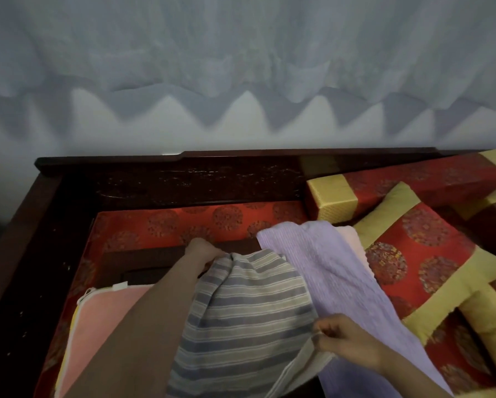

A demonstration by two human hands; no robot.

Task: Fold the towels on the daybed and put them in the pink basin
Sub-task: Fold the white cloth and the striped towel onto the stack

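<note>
A grey and beige striped towel (pixel 241 317) hangs stretched between my two hands over the daybed. My left hand (pixel 202 249) grips its far end near a dark wooden block. Nearer to me, my right hand (pixel 341 338) pinches the towel's beige edge. A lilac towel (pixel 327 271) lies spread to the right of the striped one, with a pale pink towel (pixel 353 239) showing under its far edge. At the lower left lies a folded pink towel (pixel 103 314) with a white and yellow edge. The pink basin is not in view.
The daybed has a red patterned cushion (pixel 201 219) and a dark carved wooden back and side rail (pixel 183 179). Red and yellow bolsters and pillows (pixel 413 248) fill the right side. A dark wooden block (pixel 152 259) sits under my left arm. White curtains hang behind.
</note>
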